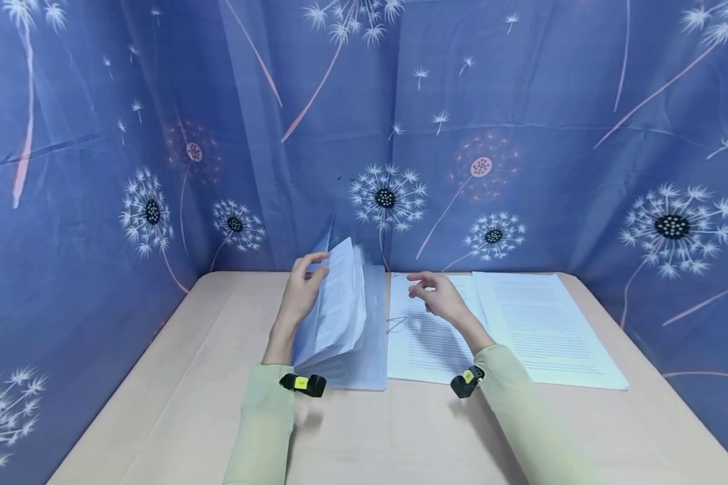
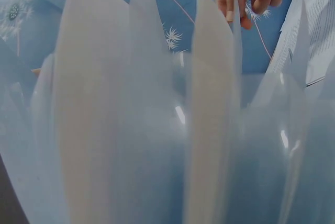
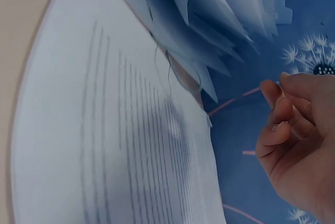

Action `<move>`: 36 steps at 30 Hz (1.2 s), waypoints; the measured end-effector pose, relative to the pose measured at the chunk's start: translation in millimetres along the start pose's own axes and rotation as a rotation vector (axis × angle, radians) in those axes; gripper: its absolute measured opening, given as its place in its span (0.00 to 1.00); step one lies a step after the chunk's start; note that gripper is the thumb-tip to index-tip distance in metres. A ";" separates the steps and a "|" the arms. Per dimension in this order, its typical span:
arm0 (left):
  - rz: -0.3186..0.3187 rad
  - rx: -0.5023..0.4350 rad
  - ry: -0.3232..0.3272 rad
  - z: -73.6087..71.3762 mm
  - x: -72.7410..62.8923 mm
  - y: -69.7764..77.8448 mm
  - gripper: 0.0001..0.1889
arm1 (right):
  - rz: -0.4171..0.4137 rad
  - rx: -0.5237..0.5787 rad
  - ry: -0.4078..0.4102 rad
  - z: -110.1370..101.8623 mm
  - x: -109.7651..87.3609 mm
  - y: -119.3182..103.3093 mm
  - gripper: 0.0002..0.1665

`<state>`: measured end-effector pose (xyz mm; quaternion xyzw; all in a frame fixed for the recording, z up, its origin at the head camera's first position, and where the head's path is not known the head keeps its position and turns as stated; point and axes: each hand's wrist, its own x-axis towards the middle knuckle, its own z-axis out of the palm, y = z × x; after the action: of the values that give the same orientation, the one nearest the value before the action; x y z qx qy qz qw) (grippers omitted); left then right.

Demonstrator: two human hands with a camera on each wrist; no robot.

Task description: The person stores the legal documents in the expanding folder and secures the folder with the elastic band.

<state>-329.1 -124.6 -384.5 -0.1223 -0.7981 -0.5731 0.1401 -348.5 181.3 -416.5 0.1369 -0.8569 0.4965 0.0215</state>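
In the head view my left hand pinches the upper left edge of raised printed pages, which fan upward with clear plastic sleeves. The sleeves fill most of the left wrist view, and the left hand is out of sight there. Below the raised pages lies a translucent bluish folder. My right hand hovers above a printed sheet right of the folder. Its fingers are loosely bent and hold nothing that shows; the right wrist view has that hand at its right edge.
Another printed stack lies at the right, beside the sheet under my right hand. Thin wire loops show between folder and sheet. All stands on a pale table, with a blue dandelion-patterned curtain around the back and sides.
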 end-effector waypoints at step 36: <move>-0.042 -0.021 -0.039 -5.5 -17.3 41.0 0.20 | 0.104 -0.178 0.062 -100.0 -51.4 62.7 0.23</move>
<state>-298.0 -117.5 -353.0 -0.1182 -0.7971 -0.5816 0.1114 -325.0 307.5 -427.8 0.0744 -0.9025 0.4229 0.0341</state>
